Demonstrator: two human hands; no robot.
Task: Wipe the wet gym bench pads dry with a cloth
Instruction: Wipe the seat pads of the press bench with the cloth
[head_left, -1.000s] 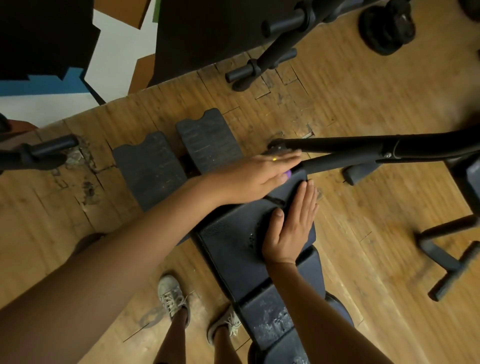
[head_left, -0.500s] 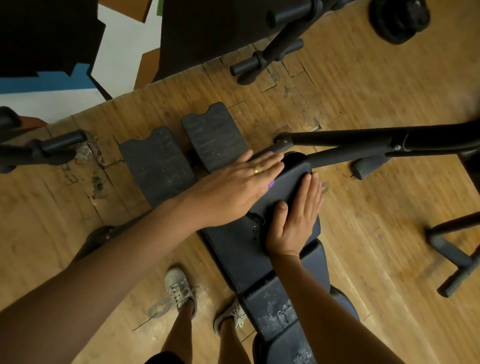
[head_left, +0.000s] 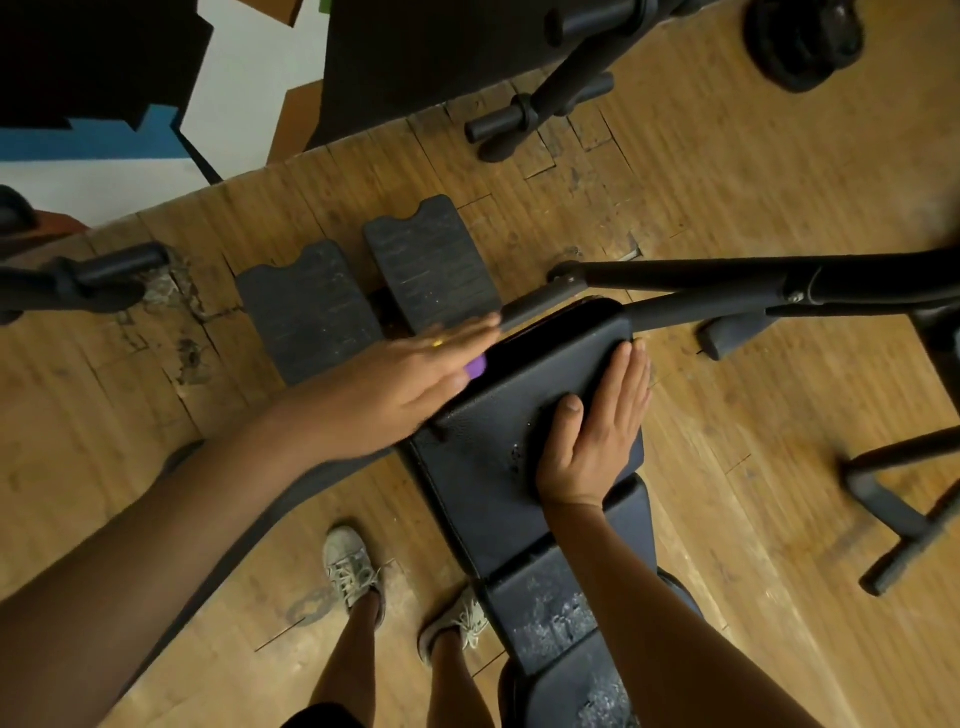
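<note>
Both flat, released: left hand (head_left: 395, 384) over one edge of the bench pad (head_left: 488, 467), right hand (head_left: 597, 431) along the opposite edge.

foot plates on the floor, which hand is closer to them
Left. The left hand is right beside the foot plates, at the left edge of the bench pad; the right hand lies flat on that pad, farther away.

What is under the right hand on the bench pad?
The right hand lies flat on the bench pad. A darker patch shows beside its thumb, perhaps cloth; I cannot tell. Whatever is beneath the palm is covered.
</note>
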